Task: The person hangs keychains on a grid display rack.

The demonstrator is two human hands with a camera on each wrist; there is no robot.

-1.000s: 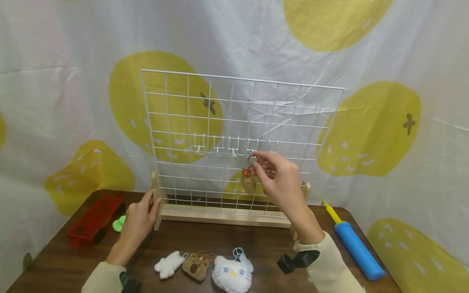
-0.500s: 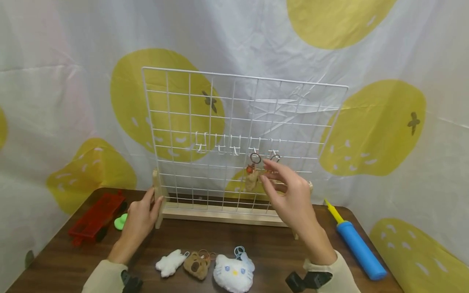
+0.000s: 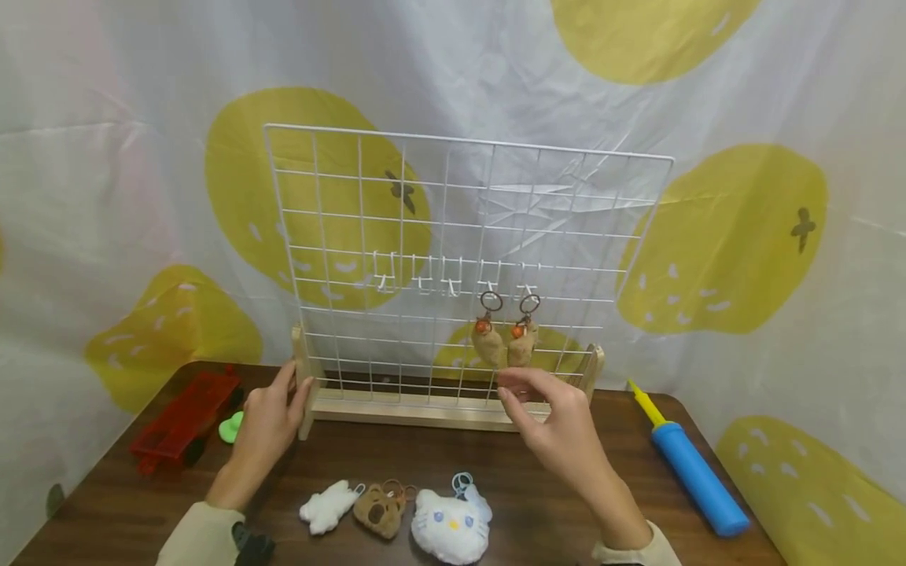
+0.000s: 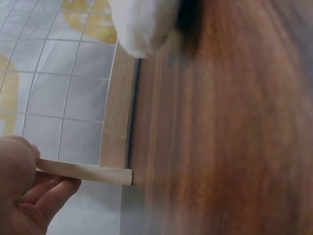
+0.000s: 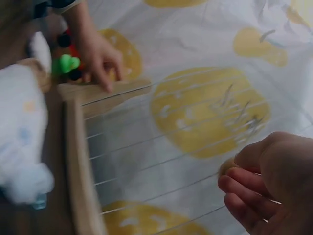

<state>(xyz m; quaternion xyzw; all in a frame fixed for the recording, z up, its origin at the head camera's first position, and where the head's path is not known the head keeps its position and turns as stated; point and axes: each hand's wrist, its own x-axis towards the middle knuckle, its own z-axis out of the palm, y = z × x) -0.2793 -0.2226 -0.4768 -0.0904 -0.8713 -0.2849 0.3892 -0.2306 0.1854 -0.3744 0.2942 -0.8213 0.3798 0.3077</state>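
Hanging keychains [image 3: 488,346] at centre-right seems underway, left hand [image 3: 266,415] gripping the rack [image 3: 418,413], right hand [image 3: 557,410] holding nothing, probably needing a lower-centre plush [image 3: 451,534] next.

The grid [image 3: 467,141] looks like smooth, white-coated metal wire, its stand [image 3: 425,412] pale matt wood. Two hanging charms [image 3: 487,346] are fuzzy tan plush with shiny orange beads [image 3: 484,326]. The tabletop [image 3: 340,456] shows dark wood grain; the backdrop [image 3: 453,71] is creased, faintly glossy cloth, the pump [image 3: 697,479] smooth plastic, the cart [image 3: 180,420] translucent red plastic.
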